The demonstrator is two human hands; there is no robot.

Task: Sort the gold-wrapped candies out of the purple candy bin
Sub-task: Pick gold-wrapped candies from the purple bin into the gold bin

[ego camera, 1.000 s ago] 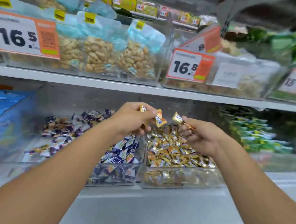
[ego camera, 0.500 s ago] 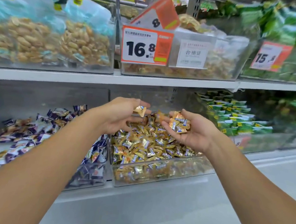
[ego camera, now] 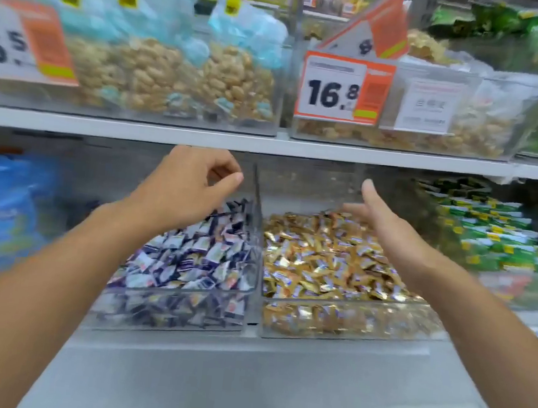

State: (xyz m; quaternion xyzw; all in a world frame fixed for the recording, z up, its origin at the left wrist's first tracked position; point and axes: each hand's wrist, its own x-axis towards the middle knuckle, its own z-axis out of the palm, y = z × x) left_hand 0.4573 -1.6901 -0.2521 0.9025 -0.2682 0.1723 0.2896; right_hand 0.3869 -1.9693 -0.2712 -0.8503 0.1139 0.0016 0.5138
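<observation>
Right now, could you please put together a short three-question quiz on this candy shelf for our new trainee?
1. True or false: the right hand is holding gold-wrapped candies.
2. Which bin sits beside the gold candy bin on its left? A. purple candy bin B. a bin of green packets C. a bin of peanuts
3. Fill in: the orange price tag above the gold candies reads ____.

Key:
1. False: its fingers are spread open above the candies, with nothing in its grip.
2. A.
3. 16.8.
</observation>
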